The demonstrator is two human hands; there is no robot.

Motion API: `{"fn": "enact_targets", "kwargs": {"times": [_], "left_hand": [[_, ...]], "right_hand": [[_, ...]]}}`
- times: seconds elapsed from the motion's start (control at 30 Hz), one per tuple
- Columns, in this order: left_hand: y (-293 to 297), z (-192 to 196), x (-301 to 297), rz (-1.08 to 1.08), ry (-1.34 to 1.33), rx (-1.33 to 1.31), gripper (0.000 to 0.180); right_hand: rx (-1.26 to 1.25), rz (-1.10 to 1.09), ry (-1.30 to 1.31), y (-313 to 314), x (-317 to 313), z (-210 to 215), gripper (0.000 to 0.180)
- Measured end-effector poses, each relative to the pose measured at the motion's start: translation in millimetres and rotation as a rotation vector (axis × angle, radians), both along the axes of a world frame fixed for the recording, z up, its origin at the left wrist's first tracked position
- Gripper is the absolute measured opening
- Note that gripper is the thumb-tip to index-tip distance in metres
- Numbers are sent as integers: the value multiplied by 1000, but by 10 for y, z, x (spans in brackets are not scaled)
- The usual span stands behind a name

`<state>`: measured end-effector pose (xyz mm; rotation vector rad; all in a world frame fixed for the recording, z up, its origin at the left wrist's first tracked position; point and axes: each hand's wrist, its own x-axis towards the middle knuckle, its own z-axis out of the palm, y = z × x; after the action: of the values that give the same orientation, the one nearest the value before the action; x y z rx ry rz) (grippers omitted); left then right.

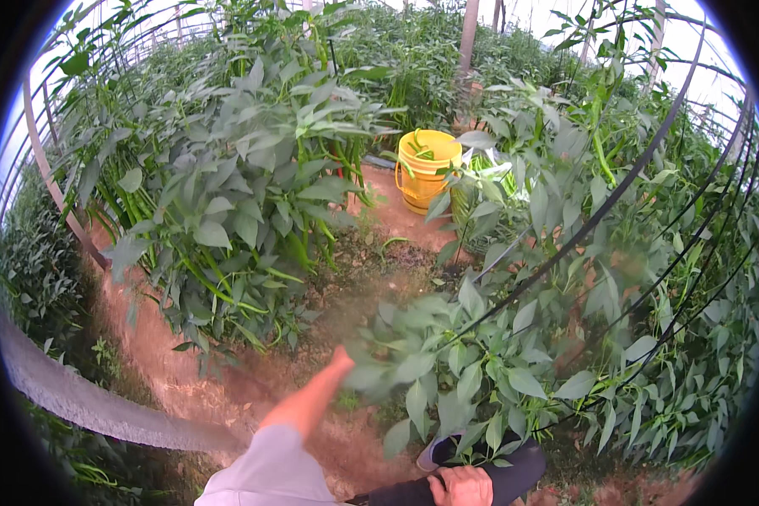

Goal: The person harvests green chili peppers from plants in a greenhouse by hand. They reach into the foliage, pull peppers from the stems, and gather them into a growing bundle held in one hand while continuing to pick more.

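Note:
Bare-wristed, my left hand stretches forward low over the soil, blurred by motion. Its fingers are hidden behind the leaves of a pepper plant on the right. Close to the lower edge, my right hand rests closed on my dark trouser leg. Its fingers are curled under, and whatever they may hold is hidden. To the left of my left hand stands a bushy pepper plant with many long green peppers hanging low among its leaves.
A yellow bucket with some green peppers inside stands ahead on the soil. Beside it lies a pale bag of green peppers, partly behind leaves. Dark cords slant across the right side. A pale curved band crosses the lower left.

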<state>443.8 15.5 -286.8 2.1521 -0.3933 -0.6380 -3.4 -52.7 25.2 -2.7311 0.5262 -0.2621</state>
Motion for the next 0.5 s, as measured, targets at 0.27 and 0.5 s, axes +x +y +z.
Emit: {"fn": "enact_targets", "kwargs": {"times": [0.27,0.5], "left_hand": [[1867,-992,-2318,172,389,398,48],[2140,-1210,-2920,-262,332,504,60]], "right_hand": [[10,-43,18,79,-37,-195,18],[-14,-78,49,140,-300,-292,19]]}}
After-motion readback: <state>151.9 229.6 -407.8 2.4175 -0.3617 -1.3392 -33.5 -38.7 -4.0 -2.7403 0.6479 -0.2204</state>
